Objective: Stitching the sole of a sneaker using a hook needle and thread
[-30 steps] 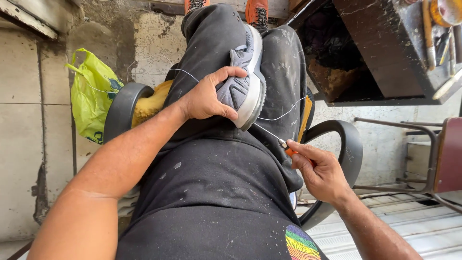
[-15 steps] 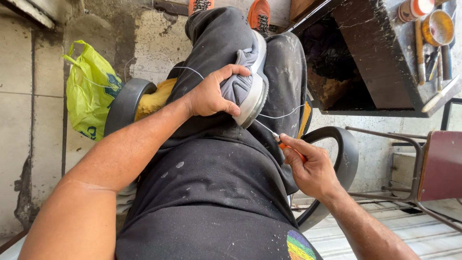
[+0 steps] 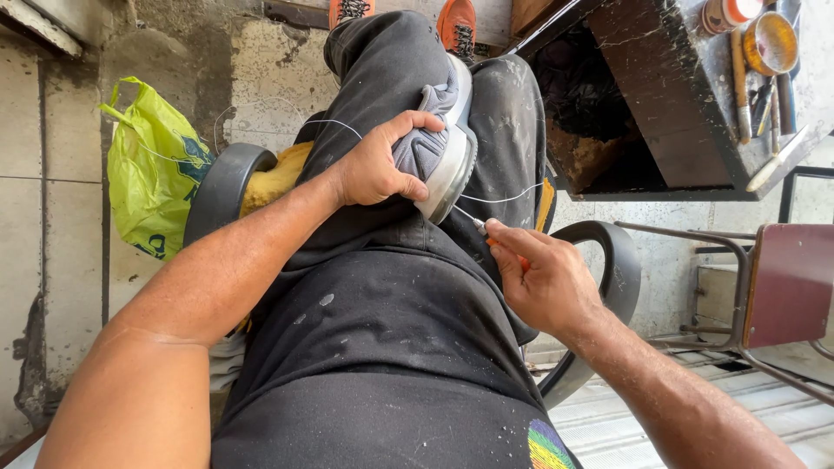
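While the left hand [image 3: 375,169] clamps the shoe [image 3: 439,143], the right hand [image 3: 543,278] apparently pinches an awl [image 3: 499,239].

My one camera sits on my head, looking steeply down, close over my lap [image 3: 382,330], my left hand [image 3: 373,169] and my right hand [image 3: 543,278], floor beyond.

Right hand [image 3: 543,278] with orange-handled awl [image 3: 499,241] now nearer the grey shoe [image 3: 439,148] sole.
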